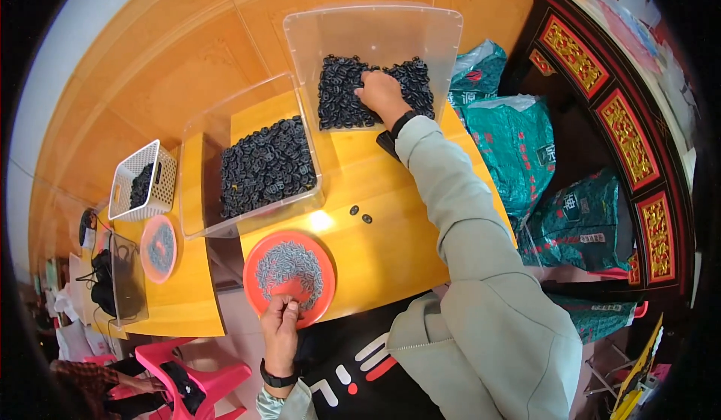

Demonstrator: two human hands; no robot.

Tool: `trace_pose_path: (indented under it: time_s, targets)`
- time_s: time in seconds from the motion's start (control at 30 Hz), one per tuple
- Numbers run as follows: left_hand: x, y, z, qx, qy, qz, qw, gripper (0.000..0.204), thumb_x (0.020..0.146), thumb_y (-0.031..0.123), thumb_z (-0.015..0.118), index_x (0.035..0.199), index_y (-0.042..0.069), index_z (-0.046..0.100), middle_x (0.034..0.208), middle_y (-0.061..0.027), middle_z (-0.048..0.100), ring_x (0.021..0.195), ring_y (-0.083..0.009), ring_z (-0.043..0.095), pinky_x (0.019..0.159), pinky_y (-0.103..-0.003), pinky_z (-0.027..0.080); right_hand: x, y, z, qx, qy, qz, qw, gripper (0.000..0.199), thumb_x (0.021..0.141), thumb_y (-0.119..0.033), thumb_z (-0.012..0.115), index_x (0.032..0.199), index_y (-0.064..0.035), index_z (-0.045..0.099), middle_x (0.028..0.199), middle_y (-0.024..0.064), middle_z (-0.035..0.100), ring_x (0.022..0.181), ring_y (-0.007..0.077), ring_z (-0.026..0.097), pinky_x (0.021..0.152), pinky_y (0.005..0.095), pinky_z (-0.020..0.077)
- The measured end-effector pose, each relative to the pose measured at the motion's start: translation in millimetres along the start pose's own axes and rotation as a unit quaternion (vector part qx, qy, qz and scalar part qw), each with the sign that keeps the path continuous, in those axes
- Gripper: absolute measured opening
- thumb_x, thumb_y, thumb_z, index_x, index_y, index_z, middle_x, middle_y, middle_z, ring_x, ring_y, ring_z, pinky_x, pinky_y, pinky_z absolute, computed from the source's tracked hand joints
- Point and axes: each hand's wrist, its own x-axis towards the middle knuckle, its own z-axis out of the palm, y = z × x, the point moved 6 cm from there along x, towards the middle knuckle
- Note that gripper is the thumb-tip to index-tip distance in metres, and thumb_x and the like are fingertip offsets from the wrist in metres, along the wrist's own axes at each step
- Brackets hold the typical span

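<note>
Yellow table [390, 225], tiled floor beyond. Right hand [381, 93] reaches into far clear bin [373, 29], fingers curled down into black rings [338, 93]. Left hand [281, 324] pinches red plate [259, 258] rim, steadying grey pins [289, 268] close by.

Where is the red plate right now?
In the head view, the red plate sits at the table's near edge, under the left hand, below the nearer clear bin.

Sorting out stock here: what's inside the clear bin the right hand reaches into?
The clear bin holds a heap of small black ring-shaped parts. The right hand covers some of them.
</note>
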Motion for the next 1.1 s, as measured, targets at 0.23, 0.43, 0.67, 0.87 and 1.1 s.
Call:
trace_pose_path:
  time_s: [0.23,0.43,0.67,0.87,1.1]
  targets:
    - [3,3,0,0.004,-0.003,-0.006,1.0,0.013,0.091,0.014,0.05,0.087,0.001,0.051,0.072,-0.001,0.051,0.064,-0.0089,0.048,0.059,-0.022,0.041,37,26,29,0.027,0.069,-0.023,0.997,0.019,0.077,-0.018,0.062,0.087,-0.0016,0.062,0.084,0.0203,0.063,0.084,0.0383,0.06,0.075,0.0452,0.0477]
    - [-1,-1,-3,0.017,-0.006,0.004,1.0,0.012,0.092,0.013,0.049,0.087,0.001,0.052,0.072,-0.0003,0.05,0.064,-0.0087,0.047,0.058,-0.023,0.039,44,29,28,0.053,0.118,-0.036,0.991,0.012,0.076,-0.016,0.06,0.079,-0.0044,0.063,0.08,0.0201,0.062,0.078,0.0398,0.059,0.071,0.0449,0.0478]
    - [-10,-1,-4,0.014,-0.012,0.002,1.0,0.011,0.091,0.012,0.049,0.087,0.002,0.052,0.072,0.0005,0.05,0.065,-0.0084,0.046,0.059,-0.022,0.038,35,41,11,0.088,0.119,0.036,0.988,0.012,0.075,-0.018,0.063,0.078,-0.0065,0.064,0.079,0.0175,0.063,0.077,0.0359,0.061,0.069,0.0414,0.048]
    - [-8,2,-6,0.013,-0.011,0.001,1.0,0.011,0.09,0.012,0.049,0.087,0.002,0.052,0.07,0.0008,0.049,0.064,-0.0085,0.047,0.059,-0.023,0.038,-36,-6,-15,0.195,0.041,-0.1,0.975,0.012,0.073,-0.017,0.068,0.078,-0.0066,0.064,0.07,0.0125,0.063,0.065,0.0251,0.061,0.061,0.0344,0.0476]
    - [-5,-4,-2,0.015,-0.035,0.023,0.999,0.012,0.09,0.013,0.049,0.088,0.002,0.053,0.071,0.0014,0.05,0.065,-0.0081,0.047,0.059,-0.023,0.039,-182,-50,25,0.293,-0.221,-0.13,0.921,0.006,0.076,-0.011,0.062,0.077,-0.0045,0.064,0.064,0.0063,0.062,0.058,0.0141,0.058,0.055,0.0281,0.0458]
